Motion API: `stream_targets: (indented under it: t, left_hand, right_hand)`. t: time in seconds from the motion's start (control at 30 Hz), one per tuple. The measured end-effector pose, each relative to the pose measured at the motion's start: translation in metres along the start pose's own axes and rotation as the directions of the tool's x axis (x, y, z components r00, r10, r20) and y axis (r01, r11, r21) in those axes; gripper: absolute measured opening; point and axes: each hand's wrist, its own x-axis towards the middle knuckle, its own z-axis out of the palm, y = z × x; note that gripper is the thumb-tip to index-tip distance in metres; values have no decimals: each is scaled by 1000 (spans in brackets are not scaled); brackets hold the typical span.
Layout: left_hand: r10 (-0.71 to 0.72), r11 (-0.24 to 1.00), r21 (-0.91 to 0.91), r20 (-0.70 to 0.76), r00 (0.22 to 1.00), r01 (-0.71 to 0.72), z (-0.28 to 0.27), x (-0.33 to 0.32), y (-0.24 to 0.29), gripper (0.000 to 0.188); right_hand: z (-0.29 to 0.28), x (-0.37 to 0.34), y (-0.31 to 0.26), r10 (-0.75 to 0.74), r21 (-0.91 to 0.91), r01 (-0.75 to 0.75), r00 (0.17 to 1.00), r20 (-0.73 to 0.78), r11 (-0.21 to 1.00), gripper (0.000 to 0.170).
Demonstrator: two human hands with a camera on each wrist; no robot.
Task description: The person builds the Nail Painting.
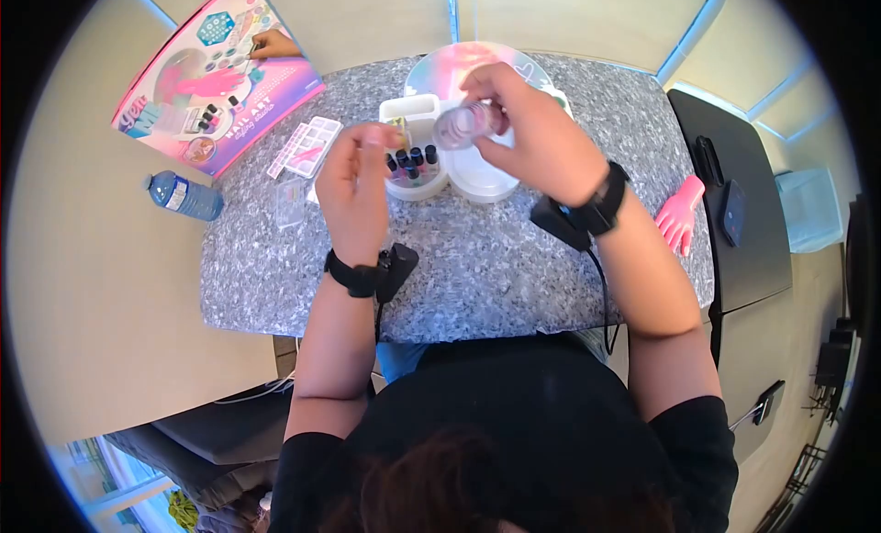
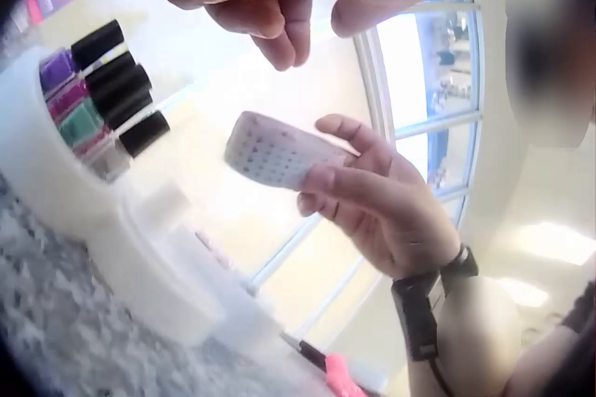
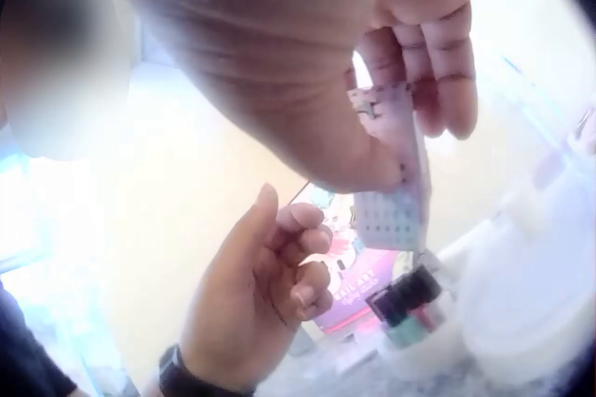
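- Left hand (image 1: 358, 189): raised before you, fingers loosely curled, grasping nothing; released.
- Right hand (image 1: 532, 147): raised beside it, thumb and fingers pinching a thin, pale, partly see-through piece with rows of small coloured dots (image 1: 462, 126). The piece is in the air between your hands, over the white organizer; what it is made of, cannot tell.
- Pink plastic model hand (image 1: 681, 214): on the grey speckled desk (image 1: 477, 280), near its right edge, fingers towards you.
- Clear flat plastic case (image 1: 290, 205): left part of the desk, well in from the left edge.
- Clear blue-tinted water bottle (image 1: 185, 196): on its side at the left edge.
- White plastic organizer (image 1: 413, 193): beyond your hands, its left section holding small nail polish bottles with black caps (image 2: 112, 90); purple, magenta and teal show.
- White divided tray (image 1: 321, 138): left of the organizer, beyond the case.
- Pink, white and purple cardboard box, printed "NAIL ART" (image 1: 234, 120): upright at the far left corner.
- Pastel rounded panel with a heart outline (image 1: 431, 69): behind the organizer, by the far edge.
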Motion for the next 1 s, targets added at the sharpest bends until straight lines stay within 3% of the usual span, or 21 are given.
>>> stream_targets:
  t: [0.07,0.13,0.2,0.23,0.3,0.37,0.43,0.5,0.6,0.67,0.73,0.87,1.0]
  left_hand:
    - [-37,998,-52,-115,993,31,-12,12,-8,30]
    - [-66,996,-69,-141,988,56,-16,21,-25,37]
    - [-230,973,-9,-106,967,230,-19,24,-45,61]
    - [-325,946,-7,-2,946,325,-22,27,-44,75]
    - [-365,929,-53,15,931,365,-15,25,-43,76]
    - [-393,916,-69,40,919,395,-10,20,-35,81]
    - [-386,921,-26,50,921,388,-11,19,-35,82]
    - [-380,925,16,59,923,380,-11,19,-35,83]
    - [-390,920,-26,20,921,390,-10,15,-35,81]
    - [-368,928,-16,104,924,371,-14,18,-36,78]
    - [-363,930,-17,106,926,367,-14,16,-42,67]
    - [-364,926,153,133,922,344,-9,13,-34,48]
    - [-401,911,2,234,886,412,-6,9,-31,48]
  right_hand:
    - [22,23,18,159,-11,-158,985,63,987,59]
    - [43,41,39,166,-56,-161,979,115,985,64]
    - [55,53,43,191,-105,-175,968,164,979,70]
    - [59,57,41,243,-118,-222,945,217,968,75]
    - [69,58,45,266,-130,-239,926,269,962,89]
    - [67,57,35,254,-95,-237,926,278,967,90]
    - [68,54,34,247,-59,-240,927,283,969,91]
    - [71,48,40,140,-108,-121,971,194,987,84]
    - [67,45,43,184,-93,-166,952,244,982,73]
    - [62,43,38,210,-113,-186,941,264,976,70]
    - [59,40,36,227,-132,-197,932,283,971,66]
    - [47,23,39,233,-67,-223,932,279,973,66]
    - [32,5,45,206,-65,-195,935,288,979,72]
